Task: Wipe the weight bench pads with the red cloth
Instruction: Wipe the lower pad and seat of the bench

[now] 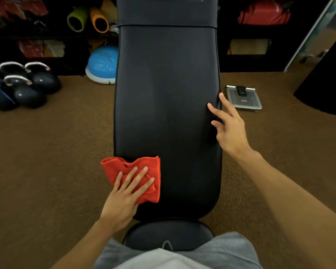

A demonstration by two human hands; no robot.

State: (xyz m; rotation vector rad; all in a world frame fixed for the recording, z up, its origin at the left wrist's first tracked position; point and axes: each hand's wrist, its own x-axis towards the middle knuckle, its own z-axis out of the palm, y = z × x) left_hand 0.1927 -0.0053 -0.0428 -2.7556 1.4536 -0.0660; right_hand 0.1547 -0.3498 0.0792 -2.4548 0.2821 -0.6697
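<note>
The long black back pad (167,98) of the weight bench runs away from me down the middle of the head view. A smaller black seat pad (168,236) lies at its near end, just above my shorts. The crumpled red cloth (144,167) rests on the back pad's near left corner and hangs a little over its left edge. My left hand (127,195) lies flat on the cloth, fingers spread, pressing it onto the pad. My right hand (228,126) is at the pad's right edge with fingers apart, fingertips touching the side, holding nothing.
Brown carpet lies on both sides of the bench. Several dark kettlebells (23,88) stand at the left, a blue balance dome (103,64) beside the pad's far left. A grey scale (243,99) sits on the floor right of the pad. Dark shelves (260,35) line the back.
</note>
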